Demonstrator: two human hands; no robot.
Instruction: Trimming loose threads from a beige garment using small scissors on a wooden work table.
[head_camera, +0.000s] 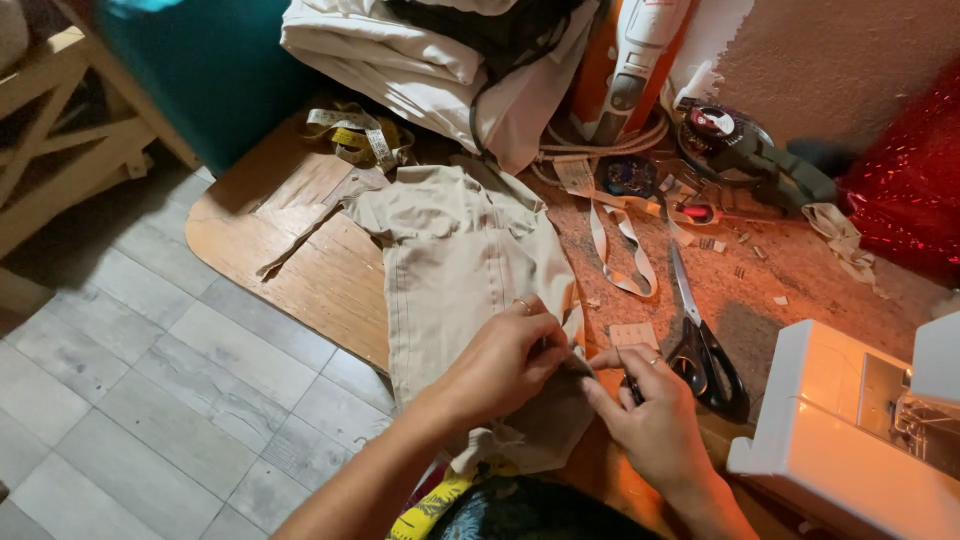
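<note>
No packages, labels, signs or screens in view.

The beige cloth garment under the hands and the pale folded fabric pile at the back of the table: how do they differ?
The beige cloth garment lies spread flat on the wooden table; the pale folded fabric pile is stacked in layers. The garment is a darker tan, the pile nearer cream. Left hand and right hand pinch the garment's edge; nothing touches the pile. Both are plain cloth.
</note>
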